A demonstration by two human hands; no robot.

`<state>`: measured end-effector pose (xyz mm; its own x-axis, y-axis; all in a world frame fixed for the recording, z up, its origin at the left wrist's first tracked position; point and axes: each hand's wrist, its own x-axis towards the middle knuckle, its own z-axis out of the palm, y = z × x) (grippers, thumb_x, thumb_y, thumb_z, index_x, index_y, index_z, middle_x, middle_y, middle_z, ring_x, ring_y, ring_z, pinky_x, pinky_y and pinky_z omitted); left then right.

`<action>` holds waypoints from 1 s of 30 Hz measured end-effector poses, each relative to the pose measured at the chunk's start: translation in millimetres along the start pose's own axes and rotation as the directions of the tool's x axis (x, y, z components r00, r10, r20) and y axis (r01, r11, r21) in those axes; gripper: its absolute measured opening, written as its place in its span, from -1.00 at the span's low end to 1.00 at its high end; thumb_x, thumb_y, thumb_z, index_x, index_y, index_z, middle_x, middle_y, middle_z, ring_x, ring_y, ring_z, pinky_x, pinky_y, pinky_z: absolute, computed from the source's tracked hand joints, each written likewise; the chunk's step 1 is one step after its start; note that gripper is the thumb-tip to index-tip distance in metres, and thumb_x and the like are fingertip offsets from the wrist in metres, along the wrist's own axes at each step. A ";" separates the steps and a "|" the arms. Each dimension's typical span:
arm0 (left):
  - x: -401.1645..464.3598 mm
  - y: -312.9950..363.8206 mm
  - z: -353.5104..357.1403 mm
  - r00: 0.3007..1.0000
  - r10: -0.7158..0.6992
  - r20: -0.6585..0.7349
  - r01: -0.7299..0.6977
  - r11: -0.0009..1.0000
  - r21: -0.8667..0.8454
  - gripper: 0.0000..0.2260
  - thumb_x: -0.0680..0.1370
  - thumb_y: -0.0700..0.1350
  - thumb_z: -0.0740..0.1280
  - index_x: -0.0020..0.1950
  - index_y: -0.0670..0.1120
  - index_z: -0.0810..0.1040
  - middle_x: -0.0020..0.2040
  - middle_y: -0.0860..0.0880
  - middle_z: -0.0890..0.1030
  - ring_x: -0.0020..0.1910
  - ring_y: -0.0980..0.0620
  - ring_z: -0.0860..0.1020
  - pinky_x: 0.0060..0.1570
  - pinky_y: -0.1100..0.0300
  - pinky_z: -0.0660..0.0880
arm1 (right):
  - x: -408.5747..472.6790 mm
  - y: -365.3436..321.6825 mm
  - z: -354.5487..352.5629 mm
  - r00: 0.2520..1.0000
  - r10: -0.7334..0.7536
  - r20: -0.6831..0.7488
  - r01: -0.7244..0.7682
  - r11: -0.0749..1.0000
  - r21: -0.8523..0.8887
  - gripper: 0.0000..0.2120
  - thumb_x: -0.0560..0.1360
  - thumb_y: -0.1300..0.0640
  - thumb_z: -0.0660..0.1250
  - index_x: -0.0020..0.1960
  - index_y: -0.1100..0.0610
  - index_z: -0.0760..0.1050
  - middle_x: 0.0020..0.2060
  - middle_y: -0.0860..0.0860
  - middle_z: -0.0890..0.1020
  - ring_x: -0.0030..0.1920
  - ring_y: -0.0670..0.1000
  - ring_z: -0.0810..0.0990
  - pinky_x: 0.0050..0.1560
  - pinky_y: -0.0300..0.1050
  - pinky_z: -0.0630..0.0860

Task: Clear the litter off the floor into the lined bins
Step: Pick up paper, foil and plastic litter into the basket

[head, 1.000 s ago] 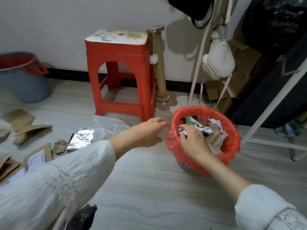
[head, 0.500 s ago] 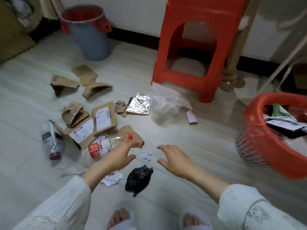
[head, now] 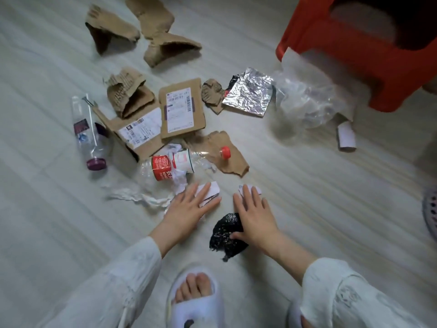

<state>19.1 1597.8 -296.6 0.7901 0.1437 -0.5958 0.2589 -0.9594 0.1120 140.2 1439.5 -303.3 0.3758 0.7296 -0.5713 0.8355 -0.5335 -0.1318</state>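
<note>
Litter lies scattered over the pale floor. My left hand [head: 189, 207] lies flat with straight fingers on a white paper scrap [head: 211, 189]. My right hand [head: 254, 214] is spread flat over a small white scrap [head: 256, 188], and its thumb touches a crumpled black plastic wad [head: 225, 234]. Just beyond my hands are a crushed bottle with a red label [head: 169, 165], a torn white tissue [head: 139, 197] and a torn cardboard piece [head: 220, 150]. Neither hand holds anything.
Farther out are cardboard pieces with shipping labels [head: 181, 107], a clear bottle with a purple cap [head: 87, 131], a foil sheet [head: 248, 92], a clear plastic bag [head: 307, 98] and a paper roll [head: 346, 136]. A red stool [head: 369, 55] stands at the upper right. The mesh basket's edge [head: 430, 211] shows at the right. My slippered foot [head: 196, 297] is below.
My hands left the red-lined basket and dropped to the floor litter. The view tilted down and left, so the basket slid out to the right edge.
</note>
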 end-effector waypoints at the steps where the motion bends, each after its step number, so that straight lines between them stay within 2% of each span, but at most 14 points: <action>1: 3.8 0.2 -3.1 0.999 -0.027 0.034 0.026 1.000 0.009 -0.31 0.58 -0.19 0.16 0.50 0.21 -0.19 0.54 -0.06 -0.27 0.51 -0.18 -0.19 0.43 -0.06 0.03 | -0.1 -1.3 3.0 1.000 -0.012 -0.028 0.012 1.000 -0.012 -0.02 0.24 -0.23 0.48 0.44 0.19 0.13 0.47 0.25 0.09 0.46 0.31 0.10 0.36 0.17 0.25; 3: 6.1 1.3 -1.0 0.999 -0.036 -0.027 0.036 0.999 0.012 -0.37 0.58 -0.18 0.17 0.52 0.16 -0.08 0.55 -0.08 -0.15 0.51 -0.17 -0.03 0.38 -0.04 0.15 | 1.2 -1.3 9.4 0.997 -0.022 -0.077 0.019 0.999 -0.037 -0.11 0.00 -0.20 0.60 0.21 0.19 0.44 0.26 0.23 0.46 0.17 0.28 0.50 0.05 0.07 0.52; 4: 5.3 2.7 0.3 0.994 -0.017 -0.110 0.019 1.000 0.013 -0.38 0.55 -0.17 0.23 0.51 0.10 0.02 0.54 -0.13 0.01 0.45 -0.19 0.14 0.29 -0.03 0.26 | 0.8 -1.9 12.3 0.993 -0.022 -0.113 0.016 0.999 -0.047 -0.17 -0.09 -0.16 0.63 0.09 0.17 0.52 0.12 0.19 0.56 -0.01 0.22 0.59 -0.13 0.01 0.56; 6: 3.7 6.7 8.9 0.965 -0.008 -0.261 0.019 0.999 0.039 -0.36 0.34 -0.18 0.47 0.35 0.03 0.28 0.30 -0.19 0.45 0.11 -0.18 0.50 -0.05 0.03 0.48 | -1.5 -4.0 17.5 0.980 -0.051 -0.194 0.040 0.997 -0.059 -0.33 -0.12 -0.03 0.65 -0.06 0.15 0.58 -0.08 0.11 0.62 -0.24 0.13 0.58 -0.31 -0.06 0.53; 7: 2.4 8.3 16.1 0.952 -0.013 -0.307 0.026 0.999 0.037 -0.38 0.26 -0.19 0.52 0.25 0.03 0.34 0.14 -0.14 0.55 -0.05 -0.14 0.55 -0.19 0.05 0.49 | -2.9 -5.4 17.9 0.971 -0.070 -0.229 0.052 0.995 -0.083 -0.42 -0.08 0.04 0.63 -0.10 0.14 0.59 -0.15 0.08 0.61 -0.29 0.11 0.56 -0.33 -0.07 0.51; 10: -8.9 19.0 33.7 0.906 -0.040 -0.422 0.024 0.999 -0.042 -0.57 0.28 -0.18 0.38 0.12 0.02 0.43 -0.12 -0.01 0.55 -0.21 -0.03 0.54 -0.17 0.07 0.30 | -11.0 -9.6 19.9 0.959 -0.117 -0.258 0.094 0.990 -0.102 -0.62 -0.03 0.21 0.58 -0.25 0.12 0.56 -0.29 0.04 0.57 -0.39 0.07 0.52 -0.41 -0.14 0.42; 13: -17.4 28.8 35.8 0.866 -0.090 -0.491 0.048 0.994 -0.096 -0.77 0.38 -0.17 0.25 0.02 0.03 0.42 -0.26 0.04 0.45 -0.32 0.01 0.49 -0.20 0.11 0.17 | -15.3 -10.4 25.9 0.971 -0.158 -0.177 0.152 0.987 -0.049 -0.59 -0.12 0.24 0.58 -0.39 0.11 0.43 -0.42 0.02 0.47 -0.50 0.02 0.43 -0.50 -0.17 0.11; 15: -19.3 28.5 38.3 0.851 -0.149 -0.504 0.074 0.984 -0.165 -0.80 0.47 -0.14 0.13 0.05 0.03 0.43 -0.29 0.06 0.45 -0.32 0.01 0.50 -0.19 0.13 0.18 | -19.9 -8.4 23.6 0.974 -0.129 -0.184 0.129 0.992 -0.013 -0.60 -0.02 0.24 0.58 -0.31 0.11 0.43 -0.36 0.02 0.47 -0.44 0.03 0.46 -0.47 -0.17 0.11; 17: -20.8 29.1 36.3 0.841 -0.202 -0.502 0.099 0.969 -0.225 -0.72 0.46 -0.14 0.10 0.11 0.02 0.48 -0.31 0.06 0.47 -0.31 0.01 0.52 -0.17 0.15 0.20 | -23.6 -3.4 22.2 0.974 -0.104 -0.200 0.125 0.988 0.095 -0.70 0.33 0.26 0.41 0.03 0.15 0.45 -0.08 0.08 0.50 -0.11 0.11 0.53 -0.32 -0.13 0.25; 19: -23.3 31.6 30.2 0.831 -0.223 -0.509 0.079 0.954 -0.288 -0.69 0.45 -0.17 0.10 0.13 0.00 0.47 -0.33 0.06 0.51 -0.34 0.01 0.52 -0.16 0.17 0.24 | -26.7 5.4 16.2 0.988 -0.033 -0.152 0.063 0.978 0.198 -0.59 0.48 0.32 0.19 0.31 0.15 0.29 0.15 0.09 0.45 0.16 0.15 0.44 -0.06 -0.04 0.39; 22: -27.6 34.2 14.2 0.851 -0.269 -0.450 0.093 0.922 -0.375 -0.70 0.36 -0.32 0.32 0.05 -0.08 0.51 -0.35 -0.02 0.57 -0.39 -0.09 0.53 -0.34 0.19 0.32 | -33.9 22.9 0.1 0.977 0.104 -0.185 -0.037 0.943 0.332 -0.69 0.50 0.31 0.15 0.23 0.15 0.37 0.15 0.08 0.49 0.15 0.14 0.46 0.01 -0.01 0.43; 24: -27.0 37.8 -3.3 0.867 -0.276 -0.415 0.069 0.891 -0.448 -0.86 0.42 -0.28 0.40 -0.08 -0.11 0.53 -0.28 -0.07 0.59 -0.30 -0.16 0.55 -0.38 0.13 0.36 | -40.0 39.4 -14.3 0.957 0.210 -0.200 -0.109 0.900 0.422 -0.77 0.52 0.25 0.16 0.14 0.14 0.44 0.11 0.06 0.53 0.10 0.13 0.50 -0.02 -0.04 0.41; 26: -24.9 50.1 -31.3 0.864 -0.223 -0.451 -0.014 0.886 -0.464 -0.96 0.51 -0.19 0.35 -0.09 -0.14 0.53 -0.20 -0.08 0.59 -0.20 -0.16 0.56 -0.32 0.04 0.43 | -52.0 60.5 -29.7 0.923 0.307 -0.232 -0.169 0.866 0.472 -0.78 0.51 0.22 0.19 0.13 0.12 0.48 0.09 0.05 0.56 0.10 0.13 0.51 0.00 -0.06 0.40; 30: -21.5 89.5 -97.0 0.837 -0.081 -0.541 -0.180 0.893 -0.412 -0.89 0.57 -0.12 0.26 0.01 -0.13 0.51 -0.09 -0.08 0.58 -0.12 -0.10 0.54 -0.24 0.09 0.39 | -87.7 98.1 -64.2 0.821 0.467 -0.329 -0.195 0.770 0.607 -0.79 0.50 0.19 0.24 0.11 0.13 0.53 0.06 0.08 0.60 0.10 0.14 0.53 0.01 -0.06 0.41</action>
<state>79.2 1532.4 -196.7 0.9409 0.3297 -0.0772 0.3182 -0.7829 0.5346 215.0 1350.6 -214.1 0.8305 0.4903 -0.2643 0.3268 -0.8132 -0.4816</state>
